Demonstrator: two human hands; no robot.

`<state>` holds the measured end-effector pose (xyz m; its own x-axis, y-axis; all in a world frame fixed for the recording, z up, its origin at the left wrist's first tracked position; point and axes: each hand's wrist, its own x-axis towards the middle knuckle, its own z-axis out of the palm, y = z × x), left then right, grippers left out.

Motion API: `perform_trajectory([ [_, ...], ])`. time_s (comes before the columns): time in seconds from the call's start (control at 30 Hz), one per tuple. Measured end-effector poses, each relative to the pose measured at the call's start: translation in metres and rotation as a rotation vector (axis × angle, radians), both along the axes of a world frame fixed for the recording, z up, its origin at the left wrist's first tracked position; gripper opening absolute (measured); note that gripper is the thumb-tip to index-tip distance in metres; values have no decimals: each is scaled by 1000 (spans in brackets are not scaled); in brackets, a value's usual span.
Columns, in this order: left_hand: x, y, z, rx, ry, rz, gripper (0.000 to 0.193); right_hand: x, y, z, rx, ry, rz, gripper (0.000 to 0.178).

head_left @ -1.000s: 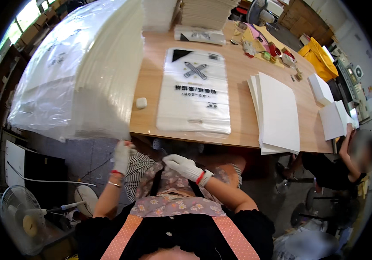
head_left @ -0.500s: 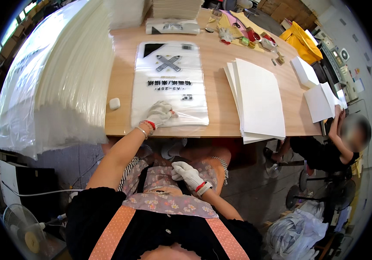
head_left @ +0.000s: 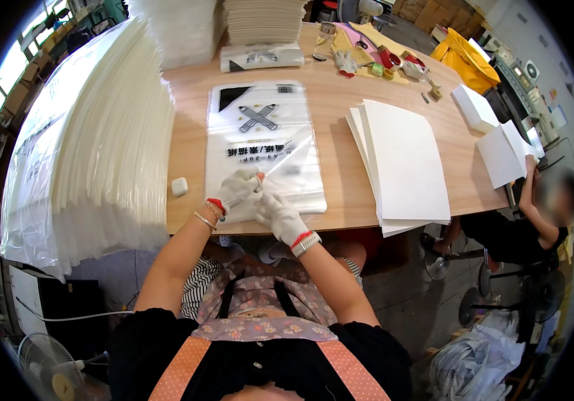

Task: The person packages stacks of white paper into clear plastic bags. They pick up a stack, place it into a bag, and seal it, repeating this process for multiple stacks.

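Under both hands (head_left: 260,200) (seemingly pinching): clear printed bag (head_left: 263,144).

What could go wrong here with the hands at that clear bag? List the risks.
1. Both gloved hands, left hand and right hand, pinch the near edge of the clear printed bag; thick gloves may fumble the thin film, so it could crease or tear.
2. The fanned stack of white sheets overhangs the table edge; a nudge might slide sheets off.
3. The small white block sits near the left elbow's path and could get knocked off.
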<state>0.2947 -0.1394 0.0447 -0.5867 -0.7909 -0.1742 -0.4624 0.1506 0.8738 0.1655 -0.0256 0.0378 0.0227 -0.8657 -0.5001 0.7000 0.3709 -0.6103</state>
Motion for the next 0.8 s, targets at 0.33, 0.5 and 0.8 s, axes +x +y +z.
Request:
perform_trajectory([
  [0.33,21,-60,32,340,866,375,19,-90,-8,-14,-420,2215,45,25],
  [0.5,-19,-29,63,299,649,300,17,-20,-34,48,-1201,1525,-303,26],
  [0.8,-30,11,153,-216,293,129,27,-9,-41,31,-814,1545,188,31],
])
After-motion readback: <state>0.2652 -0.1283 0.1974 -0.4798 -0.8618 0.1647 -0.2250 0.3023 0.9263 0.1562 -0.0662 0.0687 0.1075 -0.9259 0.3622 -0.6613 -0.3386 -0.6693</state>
